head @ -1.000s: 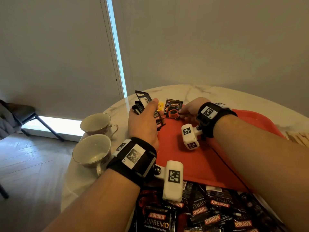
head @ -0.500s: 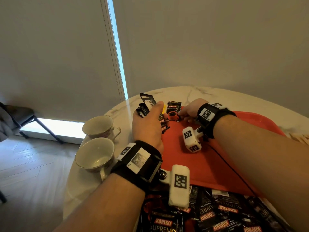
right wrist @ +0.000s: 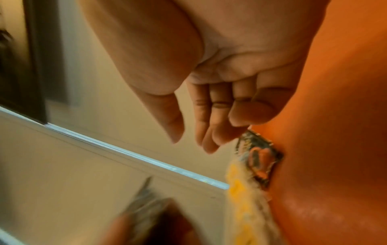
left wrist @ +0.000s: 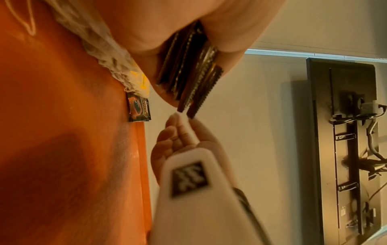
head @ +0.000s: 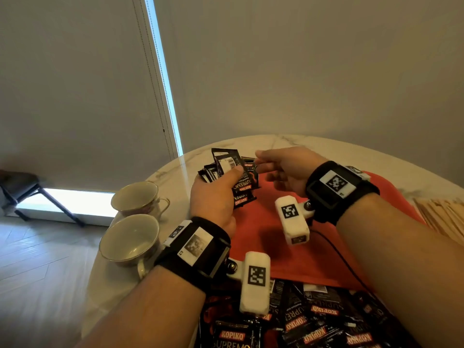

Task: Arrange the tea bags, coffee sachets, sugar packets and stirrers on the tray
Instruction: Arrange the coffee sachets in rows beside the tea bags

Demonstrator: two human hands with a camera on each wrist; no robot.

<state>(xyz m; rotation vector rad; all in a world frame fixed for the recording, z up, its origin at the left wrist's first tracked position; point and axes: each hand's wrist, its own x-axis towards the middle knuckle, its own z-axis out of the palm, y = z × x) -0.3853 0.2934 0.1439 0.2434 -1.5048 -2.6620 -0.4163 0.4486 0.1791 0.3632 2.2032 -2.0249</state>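
Note:
My left hand (head: 218, 187) grips a fanned stack of black coffee sachets (head: 226, 164) above the far left corner of the red tray (head: 288, 247). In the left wrist view the stack (left wrist: 188, 79) is clamped between thumb and fingers. My right hand (head: 266, 164) hovers just right of the stack, fingers straight, tips almost at the sachet ends, holding nothing (right wrist: 192, 142). One coffee sachet (left wrist: 139, 109) (right wrist: 259, 155) lies flat at the tray's edge beside a row of white and yellow tea bags (left wrist: 117, 66) (right wrist: 247, 207).
Two empty cups (head: 135, 197) (head: 128, 237) stand on the marble table (head: 276, 144) left of the tray. A pile of loose Kopiko sachets (head: 313, 322) lies in front of the tray. Wooden stirrers (head: 444, 214) lie at the right edge.
My right hand let go of the sachet it laid at the tray's far corner and rose to the stack. The left hand lifted the stack a little.

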